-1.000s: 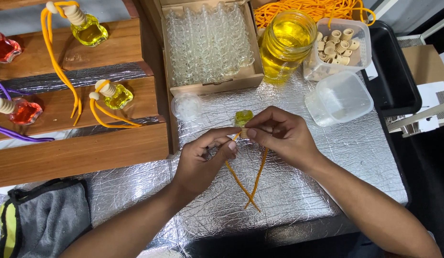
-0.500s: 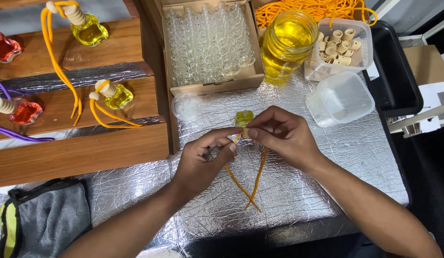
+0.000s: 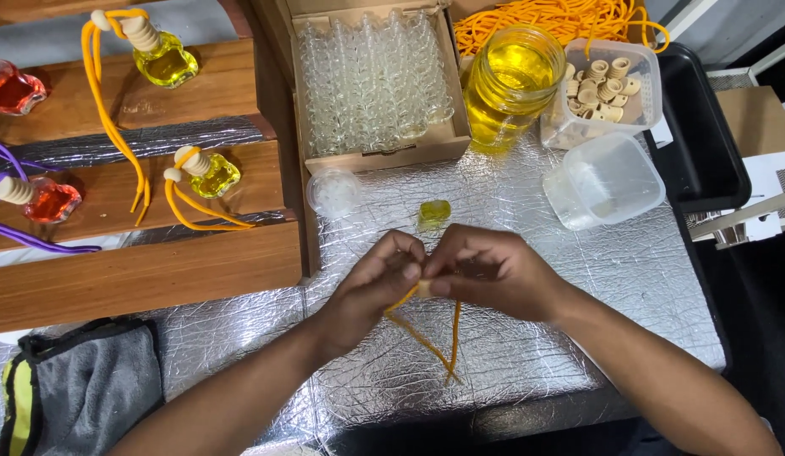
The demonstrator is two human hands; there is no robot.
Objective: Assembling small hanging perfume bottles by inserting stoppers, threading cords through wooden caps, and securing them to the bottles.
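Where the two hands meet at the centre of the foil-covered table (image 3: 578, 279), the left hand (image 3: 371, 291) and the right hand (image 3: 494, 274) pinch between their fingertips a small pale wooden cap (image 3: 423, 289) threaded on an orange cord (image 3: 426, 338). The cord is thin and bright orange; its two strands hang toward 6 o'clock and converge to a point on the foil. At 12 o'clock, just beyond the hands, stands a small bottle (image 3: 434, 213) of yellow liquid; a jar (image 3: 508, 84) of the same liquid stands at 1 o'clock.

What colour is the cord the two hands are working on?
Orange-yellow; the cord hangs below the fingers, clearest in the head view.
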